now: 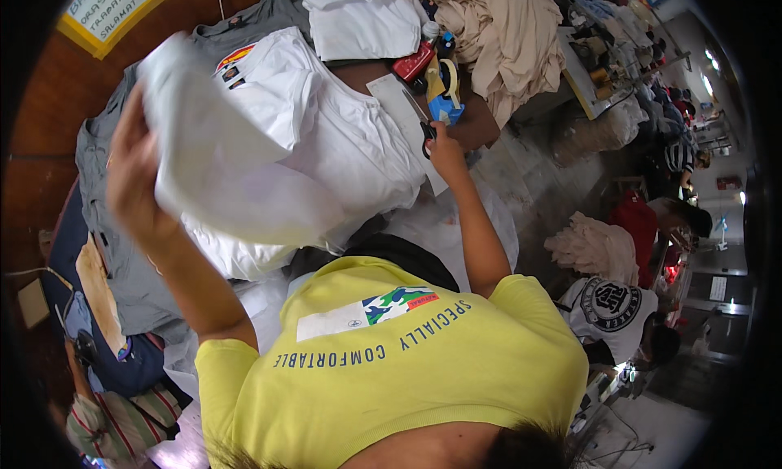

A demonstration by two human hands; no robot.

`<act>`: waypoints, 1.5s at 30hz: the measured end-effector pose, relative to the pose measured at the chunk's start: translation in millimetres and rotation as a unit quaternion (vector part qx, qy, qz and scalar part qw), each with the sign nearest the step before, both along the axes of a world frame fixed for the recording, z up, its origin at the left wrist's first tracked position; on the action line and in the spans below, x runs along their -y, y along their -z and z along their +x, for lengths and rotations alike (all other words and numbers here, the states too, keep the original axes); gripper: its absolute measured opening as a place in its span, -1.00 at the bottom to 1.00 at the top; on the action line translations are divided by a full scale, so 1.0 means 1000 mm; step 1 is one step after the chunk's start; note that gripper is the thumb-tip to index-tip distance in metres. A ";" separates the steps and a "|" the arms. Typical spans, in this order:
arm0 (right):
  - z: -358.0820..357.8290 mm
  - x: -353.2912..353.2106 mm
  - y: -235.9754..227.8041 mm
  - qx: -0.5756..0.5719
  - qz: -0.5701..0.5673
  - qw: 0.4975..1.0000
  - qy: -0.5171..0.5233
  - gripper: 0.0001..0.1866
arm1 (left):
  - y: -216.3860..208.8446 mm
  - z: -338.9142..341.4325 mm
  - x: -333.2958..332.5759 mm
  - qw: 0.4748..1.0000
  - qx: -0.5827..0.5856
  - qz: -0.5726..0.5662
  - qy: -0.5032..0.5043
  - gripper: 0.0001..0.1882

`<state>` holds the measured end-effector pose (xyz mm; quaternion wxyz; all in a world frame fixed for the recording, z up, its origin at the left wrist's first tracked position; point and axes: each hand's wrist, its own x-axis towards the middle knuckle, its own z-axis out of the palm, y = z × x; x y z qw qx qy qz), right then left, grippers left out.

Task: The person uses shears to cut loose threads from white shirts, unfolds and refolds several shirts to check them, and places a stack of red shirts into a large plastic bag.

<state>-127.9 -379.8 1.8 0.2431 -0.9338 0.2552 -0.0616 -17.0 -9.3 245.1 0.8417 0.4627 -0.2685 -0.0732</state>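
Observation:
My left hand point(134, 176), smeared by motion, is closed on a white garment point(220, 155) that it lifts at the left, the cloth hanging toward my lap. In my right hand point(446, 153) is a pair of black-handled scissors point(427, 130), blades pointing up and left over a long strip of white paper point(394, 96). Below the raised cloth, a pile of white shirts point(358, 135) lies on the table, one with a coloured print. A blue tape dispenser point(445, 109) with a yellowish roll stands just beyond my right hand.
Grey shirts point(122, 233) spread along the left side. At the back lie folded white garments point(362, 21), a red box-like object point(414, 62) and a beige cloth heap point(501, 41). People work at the right, one in a red shirt point(635, 225); another person's striped sleeve point(122, 420) shows lower left.

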 end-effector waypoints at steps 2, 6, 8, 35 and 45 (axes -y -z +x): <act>-0.001 0.007 0.028 -0.019 -0.075 0.997 0.020 -0.60 | 0.038 0.054 0.042 0.987 -0.135 -0.014 0.083 -0.50; 0.017 -0.005 0.030 -0.047 -0.146 0.988 0.031 -0.65 | 0.190 0.133 0.050 0.941 -0.330 0.040 0.066 -0.65; 0.015 -0.004 0.031 -0.044 -0.160 0.986 0.031 -0.72 | 0.231 0.109 0.050 0.897 -0.431 0.093 0.012 -0.64; 0.042 0.113 0.037 0.261 0.580 0.745 0.200 -0.70 | 0.227 0.040 0.067 0.936 -0.338 0.045 -0.086 -0.81; 0.026 0.072 0.055 0.380 0.513 0.734 0.230 -0.85 | 0.236 0.063 0.063 0.928 -0.361 0.086 -0.028 -0.66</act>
